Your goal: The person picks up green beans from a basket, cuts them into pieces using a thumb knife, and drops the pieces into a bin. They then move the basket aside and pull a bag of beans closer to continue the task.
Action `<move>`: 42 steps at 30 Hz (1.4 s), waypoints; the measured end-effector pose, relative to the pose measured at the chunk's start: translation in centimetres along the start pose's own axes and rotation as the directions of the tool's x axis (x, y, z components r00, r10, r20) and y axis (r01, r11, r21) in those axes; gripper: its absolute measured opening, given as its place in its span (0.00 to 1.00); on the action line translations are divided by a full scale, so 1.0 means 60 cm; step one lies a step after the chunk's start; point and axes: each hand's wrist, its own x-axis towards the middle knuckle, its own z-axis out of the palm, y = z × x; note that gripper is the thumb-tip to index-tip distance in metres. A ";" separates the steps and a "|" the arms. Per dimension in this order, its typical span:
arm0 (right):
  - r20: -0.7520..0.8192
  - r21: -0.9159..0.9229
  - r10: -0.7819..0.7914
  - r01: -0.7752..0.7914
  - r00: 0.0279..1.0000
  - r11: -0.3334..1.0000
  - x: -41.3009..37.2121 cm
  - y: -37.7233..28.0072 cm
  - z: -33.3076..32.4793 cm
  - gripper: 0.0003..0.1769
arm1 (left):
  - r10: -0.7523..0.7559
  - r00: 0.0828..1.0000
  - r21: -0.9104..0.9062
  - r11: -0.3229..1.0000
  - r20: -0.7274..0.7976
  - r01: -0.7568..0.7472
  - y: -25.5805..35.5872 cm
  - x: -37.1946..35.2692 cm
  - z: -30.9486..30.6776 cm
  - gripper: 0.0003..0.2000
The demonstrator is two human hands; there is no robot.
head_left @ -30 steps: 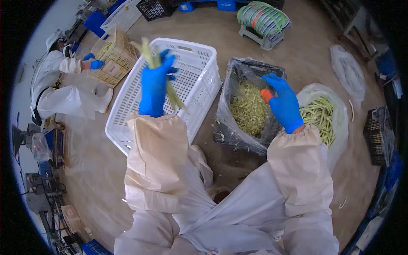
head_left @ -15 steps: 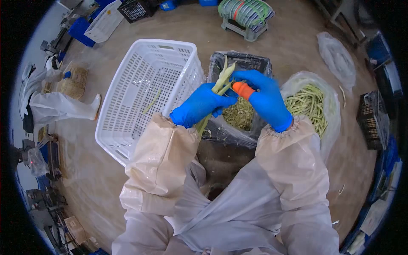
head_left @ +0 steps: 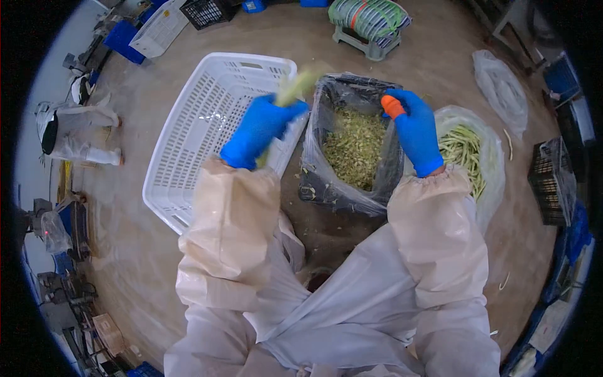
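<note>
My left hand (head_left: pixel 256 131) is closed around a bunch of pale green beans (head_left: pixel 298 87), blurred by motion. It is over the right side of a white perforated crate (head_left: pixel 188 103). My right hand (head_left: pixel 417 135), in a blue glove like the left, wears an orange cover (head_left: pixel 394 107) on one digit. Its fingers are curled, and what they may grip is hidden. Right beside it stands a dark bin (head_left: pixel 312 164) lined with clear plastic, holding chopped green bean ends (head_left: pixel 355 147).
To the right, a clear plastic bag (head_left: pixel 496 173) holds long green beans (head_left: pixel 463 154). Another crumpled bag (head_left: pixel 500 88) lies on the floor. A striped bundle (head_left: pixel 370 20) rests on a small stool (head_left: pixel 370 47). At left, a person in white (head_left: pixel 78 132) is near machinery.
My hands have separated. The left has swung left with the beans to above the white crate, and the right has drawn right, to the bin's right edge.
</note>
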 end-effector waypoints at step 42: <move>0.220 -0.285 -0.078 0.140 0.972 0.948 -0.155 -0.073 -0.010 0.10 | 0.087 0.968 0.517 0.855 -0.234 0.048 -0.322 0.101 -0.017 0.23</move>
